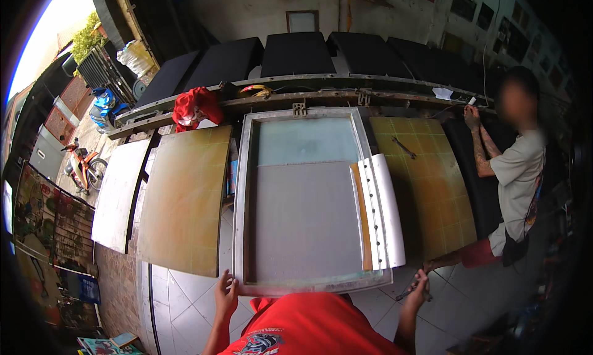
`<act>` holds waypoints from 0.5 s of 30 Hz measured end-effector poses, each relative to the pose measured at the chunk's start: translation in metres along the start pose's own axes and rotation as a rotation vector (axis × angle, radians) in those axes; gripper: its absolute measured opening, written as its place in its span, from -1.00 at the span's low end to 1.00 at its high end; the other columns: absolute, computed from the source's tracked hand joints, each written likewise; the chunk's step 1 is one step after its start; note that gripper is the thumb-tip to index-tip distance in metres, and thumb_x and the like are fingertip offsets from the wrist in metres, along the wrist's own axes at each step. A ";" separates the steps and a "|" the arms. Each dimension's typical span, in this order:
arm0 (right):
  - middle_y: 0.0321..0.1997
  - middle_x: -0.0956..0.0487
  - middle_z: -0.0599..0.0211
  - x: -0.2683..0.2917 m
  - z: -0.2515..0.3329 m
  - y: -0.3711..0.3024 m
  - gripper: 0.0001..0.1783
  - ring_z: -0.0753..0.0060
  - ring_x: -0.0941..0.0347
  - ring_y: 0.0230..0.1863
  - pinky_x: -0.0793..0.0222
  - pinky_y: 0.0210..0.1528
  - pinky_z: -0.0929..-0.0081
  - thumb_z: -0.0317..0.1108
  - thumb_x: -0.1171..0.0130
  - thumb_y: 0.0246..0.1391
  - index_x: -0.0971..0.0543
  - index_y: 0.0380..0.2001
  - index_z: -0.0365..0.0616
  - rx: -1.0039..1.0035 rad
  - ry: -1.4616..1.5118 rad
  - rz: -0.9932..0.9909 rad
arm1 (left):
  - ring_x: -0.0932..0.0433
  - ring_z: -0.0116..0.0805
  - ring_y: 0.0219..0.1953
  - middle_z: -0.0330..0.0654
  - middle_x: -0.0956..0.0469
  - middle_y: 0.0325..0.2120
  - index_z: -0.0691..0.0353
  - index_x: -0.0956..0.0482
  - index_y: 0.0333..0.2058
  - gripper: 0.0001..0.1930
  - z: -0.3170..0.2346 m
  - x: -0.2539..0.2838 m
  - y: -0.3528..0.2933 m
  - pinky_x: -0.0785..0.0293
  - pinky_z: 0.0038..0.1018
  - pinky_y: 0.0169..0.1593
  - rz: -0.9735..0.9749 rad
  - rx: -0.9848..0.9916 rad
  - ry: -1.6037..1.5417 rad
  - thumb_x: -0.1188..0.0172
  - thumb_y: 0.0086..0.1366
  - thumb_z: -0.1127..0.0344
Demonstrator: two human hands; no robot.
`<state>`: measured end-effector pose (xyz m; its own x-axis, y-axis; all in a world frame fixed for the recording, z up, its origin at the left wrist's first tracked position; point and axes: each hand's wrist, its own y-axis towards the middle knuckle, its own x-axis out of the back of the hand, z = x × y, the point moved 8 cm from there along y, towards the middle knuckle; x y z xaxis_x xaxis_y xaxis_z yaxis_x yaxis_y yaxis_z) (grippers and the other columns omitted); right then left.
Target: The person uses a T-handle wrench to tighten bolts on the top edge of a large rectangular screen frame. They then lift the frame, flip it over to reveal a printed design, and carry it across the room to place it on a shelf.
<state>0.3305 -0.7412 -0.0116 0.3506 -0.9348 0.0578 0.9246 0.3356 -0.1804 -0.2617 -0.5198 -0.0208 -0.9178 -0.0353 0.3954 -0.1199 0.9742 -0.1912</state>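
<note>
In front of me lies a screen-printing frame [241, 188] with a grey mesh, glassy green at its far end. A long silver squeegee [386, 213] with a brown blade and a row of dark bolts rests along its right side. My left hand [226, 293] is beside the frame's near left corner, fingers up and slightly apart; whether they touch the frame is unclear. To the right of the near right corner, my right hand [420, 288] is closed around a slim metal tool that looks like a wrench [404, 292].
Gold gridded boards flank the frame, the left one [185, 194] and the right one [426, 188], which carries another wrench [404, 147]. A red cloth [197, 108] sits on the far rail [333, 99]. At right stands another person [519, 163], hands raised near the rail.
</note>
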 end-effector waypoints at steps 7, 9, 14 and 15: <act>-0.14 -0.59 0.25 -0.045 -0.034 -0.033 -0.55 0.41 -0.48 -0.11 -0.38 -0.25 0.48 -0.07 0.12 0.34 -0.56 0.00 -0.16 0.277 -0.354 0.116 | -0.19 -0.64 -0.55 -0.44 -0.24 -0.61 0.19 -0.38 -0.43 -0.70 0.022 -0.015 -0.005 -0.16 -0.58 -0.50 -0.008 0.113 -0.371 0.07 0.45 0.15; -0.23 -0.57 0.32 -0.063 -0.036 -0.054 -0.54 0.51 -0.44 -0.27 -0.33 -0.38 0.56 -0.04 0.12 0.34 -0.54 0.03 -0.15 0.027 -0.362 0.161 | -0.21 -0.63 -0.56 -0.42 -0.27 -0.61 0.21 -0.42 -0.40 -0.70 0.023 -0.009 -0.009 -0.17 -0.58 -0.51 -0.060 0.132 -0.323 0.05 0.45 0.14; -0.51 -0.40 0.43 -0.071 -0.022 -0.060 -0.60 0.62 -0.25 -0.52 -0.20 -0.51 0.57 -0.20 0.10 0.33 -0.53 -0.04 -0.31 0.092 -0.137 0.201 | -0.21 -0.63 -0.60 -0.42 -0.27 -0.63 0.22 -0.44 -0.39 -0.70 0.004 -0.017 -0.008 -0.17 -0.57 -0.55 -0.034 0.086 -0.291 0.05 0.44 0.13; -0.51 -0.40 0.44 -0.069 -0.026 -0.058 -0.60 0.63 -0.25 -0.52 -0.20 -0.51 0.57 -0.21 0.10 0.33 -0.54 -0.04 -0.31 0.102 -0.133 0.198 | -0.21 -0.63 -0.61 -0.42 -0.27 -0.64 0.22 -0.43 -0.39 -0.70 0.007 -0.016 -0.008 -0.17 -0.57 -0.56 -0.030 0.082 -0.302 0.05 0.44 0.13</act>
<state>0.2488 -0.6987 -0.0305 0.5364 -0.8285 0.1607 0.8439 0.5268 -0.1011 -0.2485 -0.5284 -0.0315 -0.9828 -0.1407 0.1194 -0.1678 0.9508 -0.2605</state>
